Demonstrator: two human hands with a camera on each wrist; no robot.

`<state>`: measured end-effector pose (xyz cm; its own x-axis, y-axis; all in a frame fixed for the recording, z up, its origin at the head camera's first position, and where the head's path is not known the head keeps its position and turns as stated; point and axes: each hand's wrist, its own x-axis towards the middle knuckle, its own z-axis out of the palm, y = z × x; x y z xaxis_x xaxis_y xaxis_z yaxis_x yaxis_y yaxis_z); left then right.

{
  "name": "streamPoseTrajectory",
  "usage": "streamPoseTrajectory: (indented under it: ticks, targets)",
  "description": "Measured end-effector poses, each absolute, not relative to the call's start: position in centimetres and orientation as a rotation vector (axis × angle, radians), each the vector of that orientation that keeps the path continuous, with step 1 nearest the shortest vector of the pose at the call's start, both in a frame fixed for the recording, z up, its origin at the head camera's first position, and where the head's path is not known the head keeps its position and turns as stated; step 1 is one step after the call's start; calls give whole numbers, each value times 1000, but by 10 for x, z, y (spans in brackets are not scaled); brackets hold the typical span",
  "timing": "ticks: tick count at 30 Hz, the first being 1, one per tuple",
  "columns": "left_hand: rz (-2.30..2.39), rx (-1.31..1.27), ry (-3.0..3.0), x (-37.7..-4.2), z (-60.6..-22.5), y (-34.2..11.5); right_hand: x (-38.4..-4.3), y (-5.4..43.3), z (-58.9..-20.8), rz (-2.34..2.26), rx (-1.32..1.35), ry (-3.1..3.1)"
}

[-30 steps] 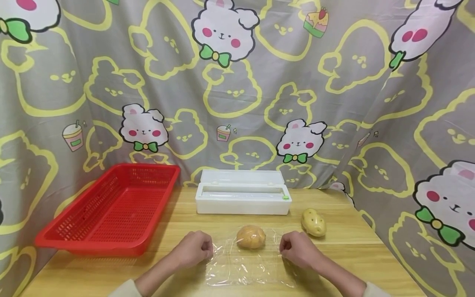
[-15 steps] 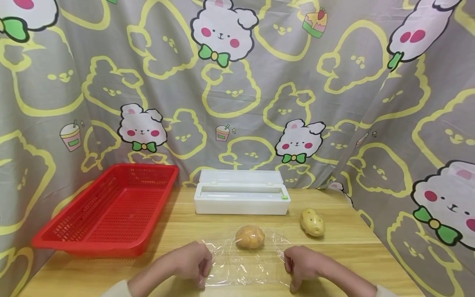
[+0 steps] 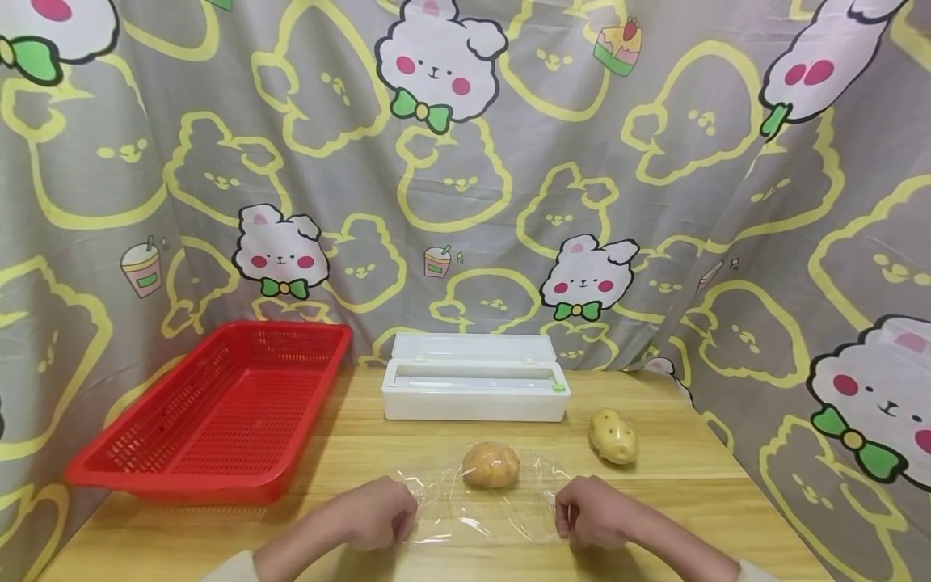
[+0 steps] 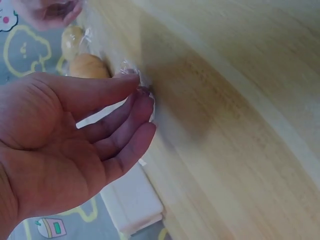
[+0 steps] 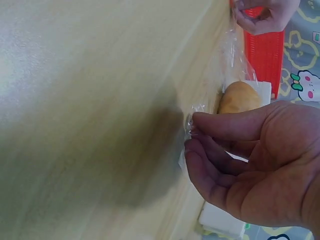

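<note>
A sheet of clear cling film [image 3: 476, 521] is stretched between my two hands over the table. My left hand [image 3: 378, 513] pinches its near left corner between thumb and fingertips, as the left wrist view shows closely. On the other side, my right hand [image 3: 595, 513] pinches the near right corner, the film bunched at the fingertips [image 5: 195, 120]. A rounded tan potato [image 3: 490, 465] sits at the far part of the film, between and beyond the hands. Glints of film cross in front of it. A yellow potato [image 3: 613, 436] lies farther right, apart from the film.
Behind the film stands a white cling film dispenser [image 3: 474, 406], lid raised, with a green slider [image 3: 558, 387] at its right end. A large red plastic basket [image 3: 291, 465] occupies the table's left side. Patterned curtain [image 3: 465, 186] hangs behind and at both sides.
Both hands moved down to the near corners of the film and took hold there. Since half a second ago, the film's near edge has risen and shifted slightly away from me. The potatoes stayed put.
</note>
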<state>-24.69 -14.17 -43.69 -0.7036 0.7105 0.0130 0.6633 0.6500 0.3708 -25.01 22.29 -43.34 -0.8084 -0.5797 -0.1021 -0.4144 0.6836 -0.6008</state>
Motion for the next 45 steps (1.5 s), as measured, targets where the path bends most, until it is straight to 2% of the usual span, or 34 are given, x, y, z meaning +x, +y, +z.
streamPoseTrajectory:
  ticks: [11,18,27,35,45]
  targets:
    - [857,1051,2846,-267,-413,-149,-261,223,-410,-882,-805,2772]
    - [994,874,2958,-281,-405,-142,-275,221,-406,-933,-738,2849]
    - [1190,579,2966,-298,-414,-129,-289,216,-412,-973,-636,2915]
    - [1426,335,2702,-298,-429,-121,-295,209,-426,-1246,-522,2725]
    - [1460,336,2583,-292,-435,-125,-289,208,-431,-1298,-427,2608]
